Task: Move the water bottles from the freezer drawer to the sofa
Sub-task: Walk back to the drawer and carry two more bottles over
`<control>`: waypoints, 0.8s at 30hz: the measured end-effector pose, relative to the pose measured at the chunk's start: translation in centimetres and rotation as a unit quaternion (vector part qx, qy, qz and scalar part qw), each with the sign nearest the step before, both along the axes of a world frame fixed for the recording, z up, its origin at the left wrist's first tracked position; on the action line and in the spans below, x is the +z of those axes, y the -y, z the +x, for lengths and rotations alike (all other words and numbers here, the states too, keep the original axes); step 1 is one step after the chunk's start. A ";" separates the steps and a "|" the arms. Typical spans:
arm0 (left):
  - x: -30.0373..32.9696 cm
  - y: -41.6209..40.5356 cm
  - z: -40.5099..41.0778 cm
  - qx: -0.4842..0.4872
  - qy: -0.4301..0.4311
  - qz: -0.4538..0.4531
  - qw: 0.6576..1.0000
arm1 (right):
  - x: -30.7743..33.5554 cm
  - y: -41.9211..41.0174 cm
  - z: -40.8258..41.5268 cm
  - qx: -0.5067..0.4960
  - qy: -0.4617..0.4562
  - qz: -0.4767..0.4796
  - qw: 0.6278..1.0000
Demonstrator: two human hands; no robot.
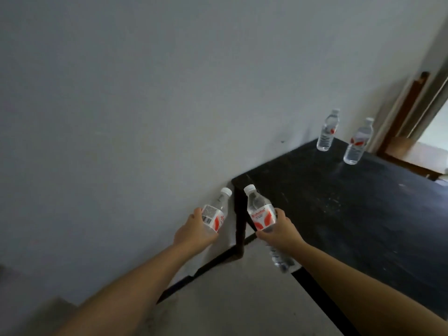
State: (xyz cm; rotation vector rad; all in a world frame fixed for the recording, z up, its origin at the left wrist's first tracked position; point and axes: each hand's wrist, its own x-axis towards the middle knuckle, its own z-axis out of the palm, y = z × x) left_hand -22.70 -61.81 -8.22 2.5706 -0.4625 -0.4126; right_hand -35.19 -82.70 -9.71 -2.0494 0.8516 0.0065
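My left hand [194, 232] grips a clear water bottle [215, 214] with a white cap and a red and white label, tilted up towards the wall. My right hand [282, 230] holds a second such bottle [260, 215] near the front left corner of a black flat surface [351, 214]. Two more water bottles stand upright at the far end of that surface: one [327, 130] near the wall, the other [358, 143] to its right. No freezer drawer is in view.
A grey-white wall [145, 105] fills the left and top. A pale floor [242, 299] lies below my arms, with a dark skirting line along the wall. A wooden door frame [409, 112] and a bright opening are at the far right.
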 end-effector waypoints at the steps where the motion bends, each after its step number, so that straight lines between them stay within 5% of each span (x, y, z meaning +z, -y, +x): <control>1: 0.3 1.1 1.6 -0.020 0.005 0.000 1.000 | 0.1 0.6 0.8 -0.019 0.006 0.000 1.000; 8: 0.7 11.3 8.8 -0.173 -0.009 -0.012 0.985 | -0.2 6.1 1.9 -0.172 0.038 0.025 0.984; 18: -1.2 29.2 7.0 -0.352 -0.011 0.005 0.936 | -2.5 17.8 -3.1 -0.306 0.034 0.026 0.951; 24: -1.0 43.3 5.0 -0.383 -0.059 -0.063 0.920 | -1.6 29.0 -5.9 -0.390 0.052 0.004 0.919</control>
